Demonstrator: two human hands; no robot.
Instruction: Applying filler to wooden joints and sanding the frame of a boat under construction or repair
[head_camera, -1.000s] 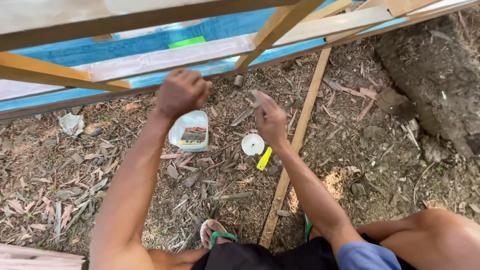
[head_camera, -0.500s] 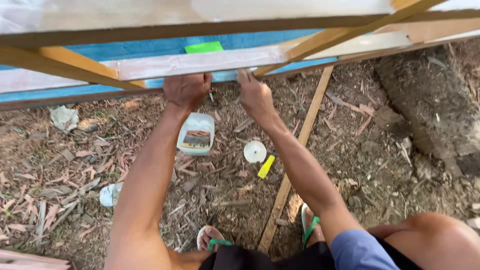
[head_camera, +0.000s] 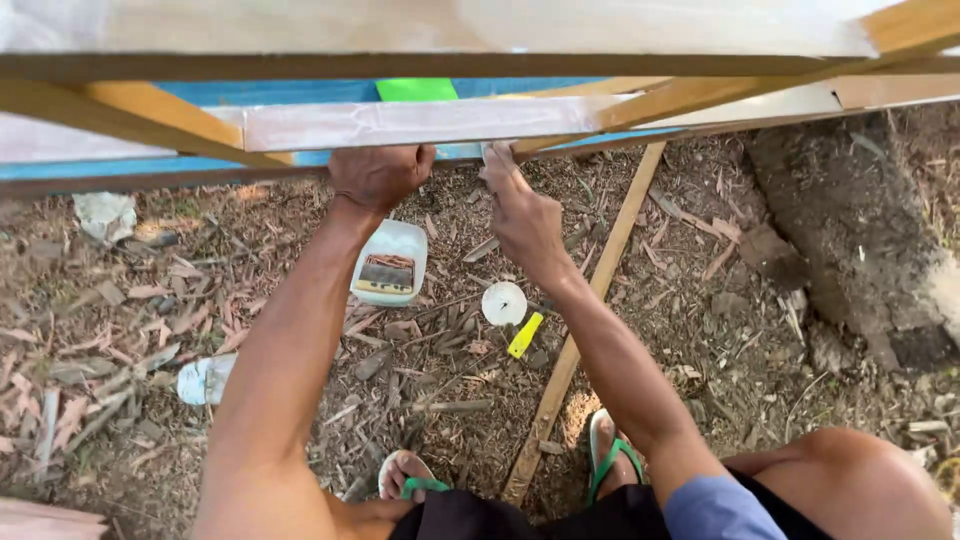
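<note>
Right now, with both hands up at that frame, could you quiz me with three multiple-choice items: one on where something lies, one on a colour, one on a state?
1. Where does the white tub lie?
A. on the ground under the left hand
B. on top of the frame
C. on the person's knee

2. What colour is the small tool beside the white disc?
A. red
B. yellow
C. black

3. How is the right hand?
A. flat on the ground
B. closed round the tub
C. raised, fingers at the frame's lower edge

Answers:
1 A, the tub sits among the wood chips just below the left fist.
2 B, the tool is bright yellow.
3 C, the right fingers reach up to the pale strip's edge, with nothing else gripped.
</note>
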